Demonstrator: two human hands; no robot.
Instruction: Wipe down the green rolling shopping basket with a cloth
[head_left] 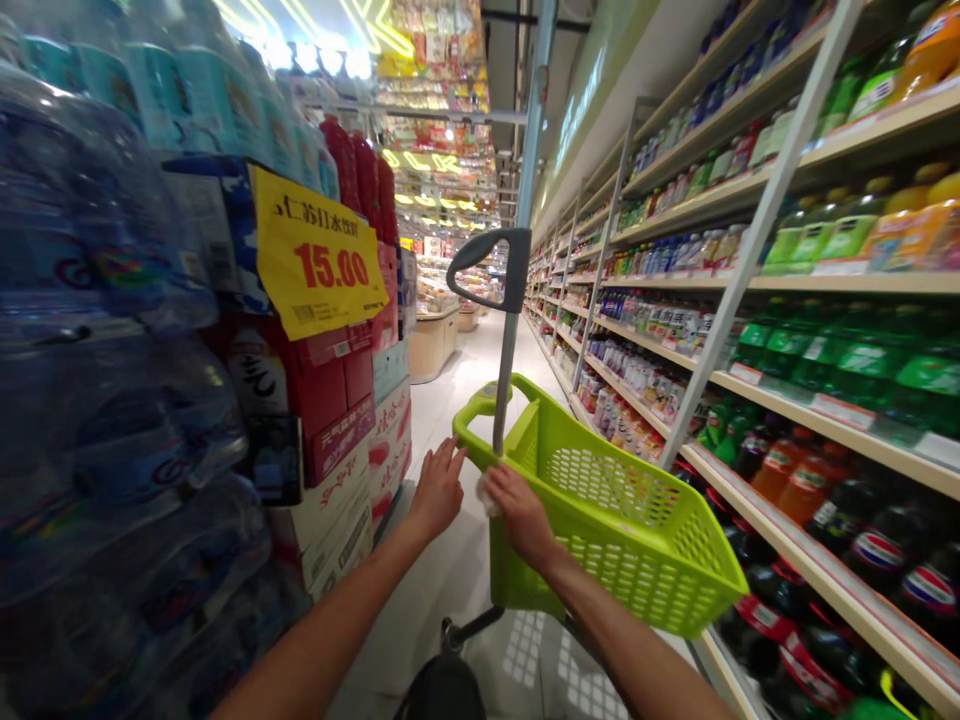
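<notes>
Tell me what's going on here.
A person in a store aisle is at a green basket with a gray pull handle. The right hand holds a small white wad by the basket's corner; the left hand is beside it, fingertips near the rim, contact unclear. Drink shelves stand to the right, stacked cartons to the left.

Supermarket aisle around me. Pale, shiny floor (pixel 487 365) runs ahead between stacked drink packs (pixel 112 400) on my left and long shelves (pixel 922 284) on my right. Grey metal posts (pixel 752 250) divide shelves into bays. Pale slanting panel (pixel 637 70) above shelves, bright reflections on it. Overhead, I see mirror-like ceiling (pixel 435 90) and yellow neon letters (pixel 375 28). Further off, wood-fronted counter (pixel 435 348) with rounded corner. White lamps (pixel 330 60) glow at upper left.
</notes>
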